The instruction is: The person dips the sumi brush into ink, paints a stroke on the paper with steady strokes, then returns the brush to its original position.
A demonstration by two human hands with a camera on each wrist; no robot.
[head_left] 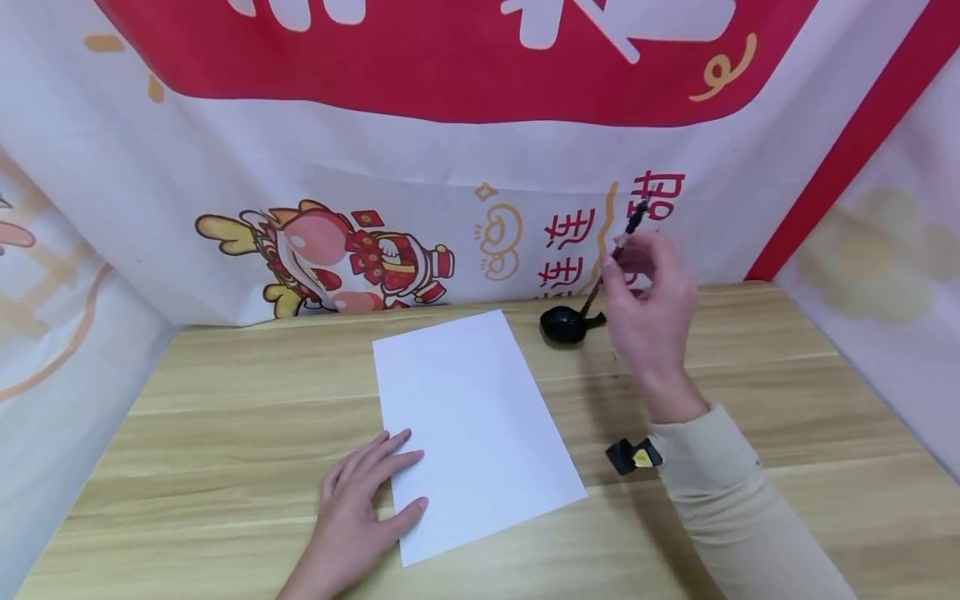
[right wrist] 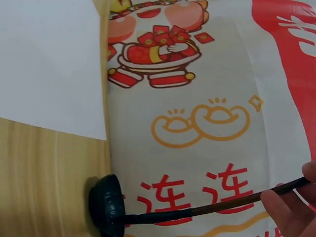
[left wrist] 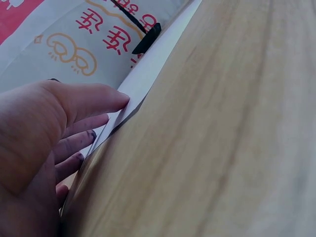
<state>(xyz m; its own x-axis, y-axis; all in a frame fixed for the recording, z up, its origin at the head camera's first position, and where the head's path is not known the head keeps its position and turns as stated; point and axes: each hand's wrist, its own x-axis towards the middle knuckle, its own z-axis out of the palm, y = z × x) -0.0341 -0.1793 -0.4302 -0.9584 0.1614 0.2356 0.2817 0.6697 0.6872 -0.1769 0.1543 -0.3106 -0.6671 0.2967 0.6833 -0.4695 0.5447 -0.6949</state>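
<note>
A writing brush (head_left: 597,290) with a dark handle is pinched in my right hand (head_left: 651,304) near its upper part. The brush slants, and its lower end sits in a small black ink dish (head_left: 562,325), which hides the tip. In the right wrist view the brush (right wrist: 222,203) runs from the fingers down into the dish (right wrist: 107,207). My left hand (head_left: 360,508) lies with fingers spread on the left edge of a blank white sheet of paper (head_left: 480,433). The left wrist view shows that thumb on the paper's edge (left wrist: 143,74).
A small black object with a yellow mark (head_left: 634,456) lies on the wooden table (head_left: 247,433), right of the paper and beside the right sleeve. Printed cloth (head_left: 420,150) with red and white patterns hangs behind the table and along its sides.
</note>
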